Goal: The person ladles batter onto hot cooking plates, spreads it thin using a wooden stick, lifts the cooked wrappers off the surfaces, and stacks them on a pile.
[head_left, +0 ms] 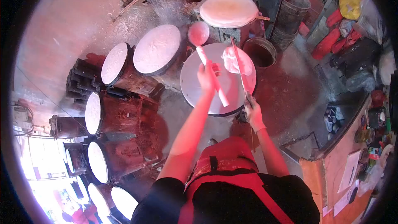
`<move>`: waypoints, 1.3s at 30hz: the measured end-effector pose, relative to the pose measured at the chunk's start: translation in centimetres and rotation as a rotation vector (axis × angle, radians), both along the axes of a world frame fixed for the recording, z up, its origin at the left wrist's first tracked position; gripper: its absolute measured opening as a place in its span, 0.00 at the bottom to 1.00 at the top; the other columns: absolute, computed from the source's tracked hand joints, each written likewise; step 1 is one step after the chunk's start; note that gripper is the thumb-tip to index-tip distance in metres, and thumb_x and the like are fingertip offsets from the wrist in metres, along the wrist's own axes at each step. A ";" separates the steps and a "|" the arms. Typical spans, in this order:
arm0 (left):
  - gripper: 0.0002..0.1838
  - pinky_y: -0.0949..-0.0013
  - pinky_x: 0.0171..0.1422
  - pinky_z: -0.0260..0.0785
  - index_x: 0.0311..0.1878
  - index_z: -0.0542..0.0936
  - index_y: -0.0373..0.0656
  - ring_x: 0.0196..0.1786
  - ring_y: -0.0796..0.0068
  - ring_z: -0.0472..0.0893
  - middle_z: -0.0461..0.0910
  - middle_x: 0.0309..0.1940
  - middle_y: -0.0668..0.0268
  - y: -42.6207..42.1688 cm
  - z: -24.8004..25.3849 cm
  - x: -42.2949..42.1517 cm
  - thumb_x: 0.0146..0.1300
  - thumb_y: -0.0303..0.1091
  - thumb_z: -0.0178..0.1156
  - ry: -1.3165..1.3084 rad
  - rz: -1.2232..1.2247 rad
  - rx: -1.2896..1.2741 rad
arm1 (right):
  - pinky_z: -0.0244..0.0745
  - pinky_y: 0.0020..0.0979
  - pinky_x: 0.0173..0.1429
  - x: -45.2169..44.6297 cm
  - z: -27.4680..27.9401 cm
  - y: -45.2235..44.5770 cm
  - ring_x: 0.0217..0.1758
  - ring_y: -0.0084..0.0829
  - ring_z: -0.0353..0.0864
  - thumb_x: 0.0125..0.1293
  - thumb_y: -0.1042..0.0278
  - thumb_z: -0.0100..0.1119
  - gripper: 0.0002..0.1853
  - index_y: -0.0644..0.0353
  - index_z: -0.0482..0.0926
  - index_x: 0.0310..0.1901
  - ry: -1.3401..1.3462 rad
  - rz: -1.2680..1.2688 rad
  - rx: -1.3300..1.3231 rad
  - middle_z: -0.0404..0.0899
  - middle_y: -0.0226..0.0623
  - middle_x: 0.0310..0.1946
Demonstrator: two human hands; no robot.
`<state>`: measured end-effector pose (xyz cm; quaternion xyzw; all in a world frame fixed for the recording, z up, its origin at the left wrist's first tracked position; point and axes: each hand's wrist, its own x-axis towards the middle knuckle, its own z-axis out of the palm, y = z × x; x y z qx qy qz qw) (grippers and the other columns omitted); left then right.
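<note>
The left hand [207,76] is closed around the pale handle of a round-headed ladle [198,33], its head at the far-left rim of a round grey plate [197,85]. The right hand [254,112] clasps a long, thin blade [241,72], which crosses a white, wet-looking mass [230,61] on the plate's far right. White-topped drums [122,114] stand left.
</note>
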<state>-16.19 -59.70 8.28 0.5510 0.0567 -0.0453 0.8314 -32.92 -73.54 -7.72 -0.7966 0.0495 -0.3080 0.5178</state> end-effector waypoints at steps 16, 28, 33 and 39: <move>0.14 0.79 0.20 0.48 0.31 0.81 0.43 0.18 0.90 0.58 0.63 0.18 0.81 25.0 0.5 -19.5 0.72 0.39 0.58 0.295 -0.046 0.259 | 0.56 0.24 0.18 5.3 8.0 11.7 0.16 0.17 0.62 0.73 0.63 0.54 0.24 0.50 0.69 0.70 0.447 -0.039 0.855 0.63 0.18 0.19; 0.21 0.79 0.19 0.47 0.31 0.79 0.39 0.16 0.89 0.57 0.60 0.16 0.78 33.1 -6.5 -26.1 0.75 0.46 0.51 0.573 0.094 0.159 | 0.51 0.22 0.16 4.6 6.5 8.2 0.13 0.14 0.56 0.72 0.65 0.56 0.22 0.45 0.74 0.67 0.538 0.013 0.760 0.60 0.15 0.17; 0.16 0.81 0.19 0.47 0.35 0.82 0.40 0.17 0.91 0.57 0.59 0.17 0.82 30.0 -7.4 -27.7 0.73 0.42 0.57 0.566 0.130 0.200 | 0.49 0.22 0.17 6.9 8.3 7.1 0.15 0.14 0.58 0.71 0.67 0.58 0.23 0.47 0.74 0.67 0.718 0.271 0.743 0.62 0.15 0.19; 0.15 0.81 0.19 0.50 0.38 0.82 0.39 0.18 0.91 0.58 0.58 0.19 0.81 24.8 -7.7 -29.3 0.72 0.43 0.58 0.598 0.247 0.073 | 0.56 0.25 0.12 3.2 7.2 -2.7 0.12 0.18 0.62 0.70 0.73 0.56 0.23 0.52 0.73 0.66 0.762 0.136 0.700 0.68 0.23 0.16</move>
